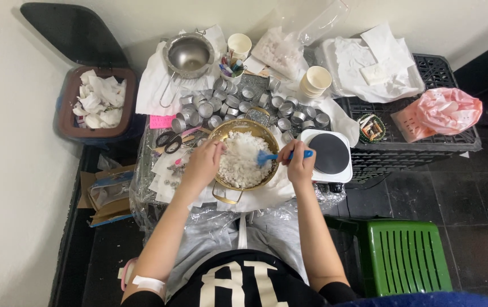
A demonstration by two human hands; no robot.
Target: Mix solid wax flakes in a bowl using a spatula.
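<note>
A gold-coloured pot (pixel 224 187) with side handles sits on a plastic-covered low table, filled with white flakes (pixel 238 159). My left hand (pixel 203 162) rests on the pot's left rim, fingers touching the flakes. My right hand (pixel 299 161) grips a blue spatula (pixel 275 156) whose blade lies in the flakes at the pot's right side. Behind the pot stand several small empty metal cups (pixel 238 103).
A small white electric hot plate (pixel 329 154) sits right of the pot. A steel pot (pixel 187 55), paper cups (pixel 315 81), scissors (pixel 168 141) and a bag of white chunks (pixel 278 50) lie behind. A bin (pixel 95 103) stands left, a green stool (pixel 406 256) right, a black crate (pixel 426 131) far right.
</note>
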